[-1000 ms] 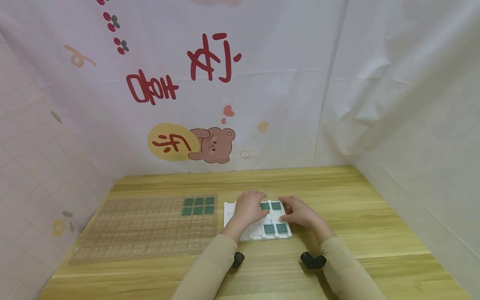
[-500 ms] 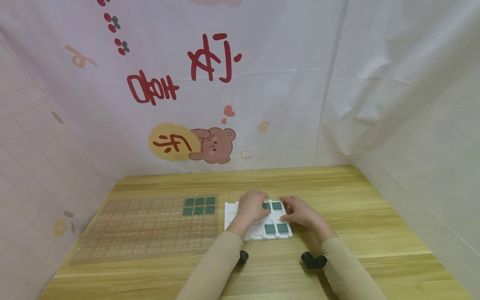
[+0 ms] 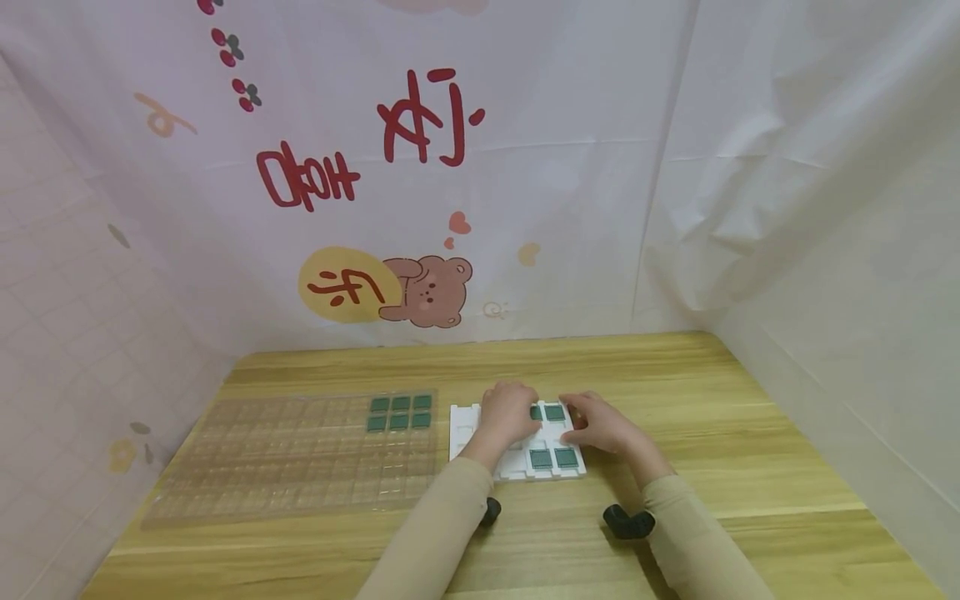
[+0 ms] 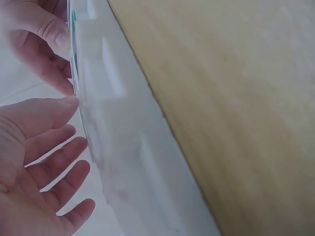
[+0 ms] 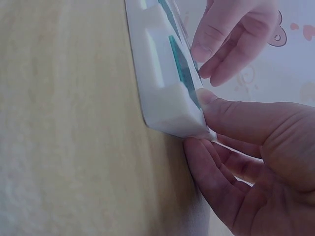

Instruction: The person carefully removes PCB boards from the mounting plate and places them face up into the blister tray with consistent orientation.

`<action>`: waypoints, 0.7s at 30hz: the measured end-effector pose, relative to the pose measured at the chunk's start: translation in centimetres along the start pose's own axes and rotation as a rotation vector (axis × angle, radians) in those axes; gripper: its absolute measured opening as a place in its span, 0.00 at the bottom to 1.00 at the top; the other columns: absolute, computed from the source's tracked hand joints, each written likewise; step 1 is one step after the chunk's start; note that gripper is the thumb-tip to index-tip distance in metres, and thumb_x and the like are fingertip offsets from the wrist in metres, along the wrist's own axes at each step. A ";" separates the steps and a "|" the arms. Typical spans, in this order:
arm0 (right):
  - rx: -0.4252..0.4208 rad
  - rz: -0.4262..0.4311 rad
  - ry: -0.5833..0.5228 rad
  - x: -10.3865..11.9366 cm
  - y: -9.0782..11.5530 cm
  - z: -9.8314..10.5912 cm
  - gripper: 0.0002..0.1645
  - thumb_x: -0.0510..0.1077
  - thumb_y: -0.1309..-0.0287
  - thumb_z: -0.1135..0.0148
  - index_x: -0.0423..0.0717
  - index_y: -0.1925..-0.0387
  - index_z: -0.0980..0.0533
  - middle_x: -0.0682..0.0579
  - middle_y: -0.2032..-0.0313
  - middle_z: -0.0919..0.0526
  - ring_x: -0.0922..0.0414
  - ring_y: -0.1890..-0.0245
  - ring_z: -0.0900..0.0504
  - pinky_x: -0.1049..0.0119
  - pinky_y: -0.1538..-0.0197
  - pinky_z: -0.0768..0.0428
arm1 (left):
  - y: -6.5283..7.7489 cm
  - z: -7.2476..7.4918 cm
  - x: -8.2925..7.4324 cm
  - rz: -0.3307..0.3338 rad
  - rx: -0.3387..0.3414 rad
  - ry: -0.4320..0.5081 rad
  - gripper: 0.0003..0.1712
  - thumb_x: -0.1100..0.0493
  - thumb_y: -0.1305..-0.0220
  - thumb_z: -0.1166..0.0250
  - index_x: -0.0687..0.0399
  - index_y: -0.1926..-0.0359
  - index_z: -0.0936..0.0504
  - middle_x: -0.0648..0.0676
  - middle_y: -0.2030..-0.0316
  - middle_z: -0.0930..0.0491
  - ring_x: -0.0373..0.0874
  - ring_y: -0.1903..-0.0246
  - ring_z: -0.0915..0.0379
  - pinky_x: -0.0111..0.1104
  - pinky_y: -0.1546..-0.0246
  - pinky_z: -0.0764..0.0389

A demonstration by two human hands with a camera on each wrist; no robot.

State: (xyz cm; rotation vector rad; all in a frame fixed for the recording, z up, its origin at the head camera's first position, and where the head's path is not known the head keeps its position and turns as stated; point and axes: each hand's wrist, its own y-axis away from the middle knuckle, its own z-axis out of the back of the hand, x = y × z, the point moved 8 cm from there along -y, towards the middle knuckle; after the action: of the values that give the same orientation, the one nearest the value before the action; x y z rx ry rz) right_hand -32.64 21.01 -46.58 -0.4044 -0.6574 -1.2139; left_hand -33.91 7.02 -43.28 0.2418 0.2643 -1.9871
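A white slotted tray (image 3: 459,421) lies on the wooden table, with green square chips (image 3: 541,459) in its right-hand pockets. My left hand (image 3: 507,417) reaches over the tray's middle from the left, its thumb and index finger spread beside an upper chip (image 3: 536,413). The left wrist view shows this hand's fingers (image 4: 64,162) loosely extended at the tray's surface. With my right hand (image 3: 602,427) I hold the tray's right end; in the right wrist view the thumb (image 5: 234,115) lies over its edge and the index finger touches the corner.
Left of the white tray lies a large clear plastic tray (image 3: 285,454) with many pockets; several green chips (image 3: 400,412) sit in its upper right corner. Printed white curtain (image 3: 570,200) rises behind the table and along both sides. A black piece (image 3: 628,522) sits at the right wrist.
My left hand has shifted slightly to the right over the white tray, covering more of an upper chip. The right hand stays at the tray's end.
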 end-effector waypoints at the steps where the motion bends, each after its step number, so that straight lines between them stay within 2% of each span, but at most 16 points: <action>1: 0.000 0.002 0.003 0.0 0.0 0.0 0.41 0.39 0.45 0.28 0.32 0.33 0.34 0.37 0.45 0.29 0.52 0.60 0.25 0.56 0.52 0.24 | -0.1 0.0 -0.1 -0.001 0.003 -0.009 0.21 0.52 0.44 0.26 0.48 0.49 0.14 0.50 0.52 0.17 0.50 0.50 0.27 0.44 0.49 0.29; 7: -0.002 0.015 0.008 0.0 0.0 -0.1 0.41 0.38 0.45 0.28 0.31 0.33 0.34 0.36 0.45 0.29 0.52 0.60 0.25 0.57 0.53 0.24 | -0.2 -0.1 -0.5 -0.008 0.009 -0.039 0.18 0.53 0.45 0.26 0.49 0.52 0.13 0.50 0.55 0.16 0.51 0.52 0.26 0.46 0.49 0.28; 21: 0.000 -0.002 -0.010 -0.3 -0.1 -0.1 0.41 0.38 0.45 0.28 0.32 0.33 0.34 0.37 0.45 0.29 0.52 0.60 0.25 0.58 0.53 0.24 | -0.5 -0.6 0.0 0.019 0.013 -0.086 0.14 0.56 0.44 0.29 0.47 0.55 0.13 0.50 0.57 0.18 0.49 0.53 0.27 0.45 0.51 0.27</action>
State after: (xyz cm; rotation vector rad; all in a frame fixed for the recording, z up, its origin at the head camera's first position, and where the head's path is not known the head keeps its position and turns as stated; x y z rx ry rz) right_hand -32.77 21.08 -46.87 -0.4104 -0.6664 -1.2141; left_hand -34.37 7.42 -43.84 0.1657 0.1936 -1.9754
